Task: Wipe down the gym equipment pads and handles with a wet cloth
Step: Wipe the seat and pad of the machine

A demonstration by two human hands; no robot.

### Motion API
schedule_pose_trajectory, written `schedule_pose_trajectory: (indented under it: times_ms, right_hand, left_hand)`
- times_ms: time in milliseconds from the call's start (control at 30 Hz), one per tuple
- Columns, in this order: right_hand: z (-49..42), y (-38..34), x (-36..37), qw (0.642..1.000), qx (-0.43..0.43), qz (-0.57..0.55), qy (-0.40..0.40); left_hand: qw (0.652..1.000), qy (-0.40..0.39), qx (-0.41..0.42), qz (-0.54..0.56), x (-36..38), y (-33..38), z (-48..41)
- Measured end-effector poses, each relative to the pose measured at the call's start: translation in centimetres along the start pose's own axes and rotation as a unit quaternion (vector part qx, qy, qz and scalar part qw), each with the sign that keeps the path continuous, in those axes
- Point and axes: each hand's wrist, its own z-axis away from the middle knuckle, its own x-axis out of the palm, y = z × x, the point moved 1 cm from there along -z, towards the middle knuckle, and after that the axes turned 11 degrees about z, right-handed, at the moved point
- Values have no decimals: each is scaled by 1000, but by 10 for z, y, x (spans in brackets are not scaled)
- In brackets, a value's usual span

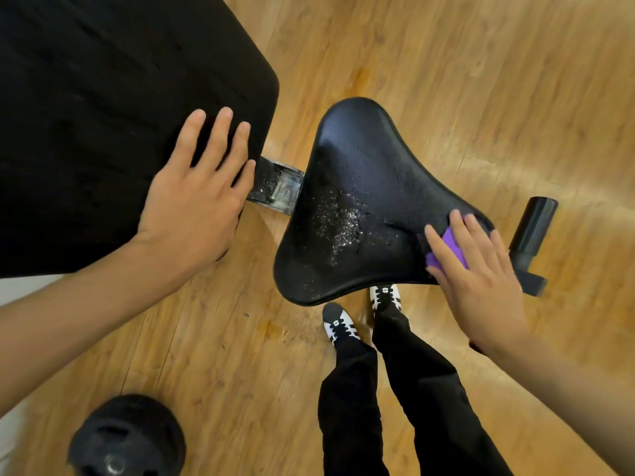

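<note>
A black triangular seat pad (pixel 364 187) lies in the middle of the view, with a patch of water droplets (pixel 338 221) near its centre. My right hand (pixel 481 280) presses a purple cloth (pixel 453 247) flat onto the pad's near right corner, fingers straight and spread. Most of the cloth is hidden under the hand. My left hand (pixel 199 197) rests flat with straight fingers on the corner of the large black back pad (pixel 103 115) at the left. A worn metal bracket (pixel 275 183) joins the two pads.
A black foam roller handle (pixel 532 231) sticks out right of the seat pad. A black weight plate (pixel 127 438) lies on the wood floor at the lower left. My two feet in black-and-white shoes (pixel 343 328) stand just below the seat pad.
</note>
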Motion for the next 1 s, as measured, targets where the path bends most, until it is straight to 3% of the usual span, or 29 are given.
schedule_pose_trajectory:
  times_ms: [167, 333, 433, 533, 600, 667, 733, 833, 933, 1000]
  right_hand:
    - [-93, -17, 4, 993, 106, -53, 14]
    - [21, -15, 1, 999, 44, -31, 0]
    - [-12, -4, 8, 1000, -18, -3, 9]
    - [-90, -8, 5, 997, 50, -46, 27]
    - [-90, -19, 3, 991, 109, -65, 36]
    - [-44, -30, 10, 997, 66, -36, 23]
    - [0, -33, 10, 999, -44, -3, 7]
    - [-41, -20, 15, 989, -142, 24, 30]
    - [-128, -34, 10, 998, -56, -8, 34]
    - [-125, -48, 9, 999, -4, -23, 28]
  left_hand:
    - [1000, 9, -7, -12, 0, 3, 0]
    - [1000, 6, -8, -9, -2, 2, -2]
    - [1000, 7, -10, -12, -2, 4, -4]
    - [1000, 9, -12, -15, -1, 5, -5]
    - [1000, 9, -10, -9, -2, 5, -4]
    - [1000, 10, -5, -7, -1, 4, -4]
    - [1000, 13, -3, 4, -2, 3, -4]
    - [1000, 15, -4, 5, 0, 5, -5]
    - [1000, 12, 2, 6, 3, 5, -4]
    - [1000, 13, 4, 5, 2, 5, -4]
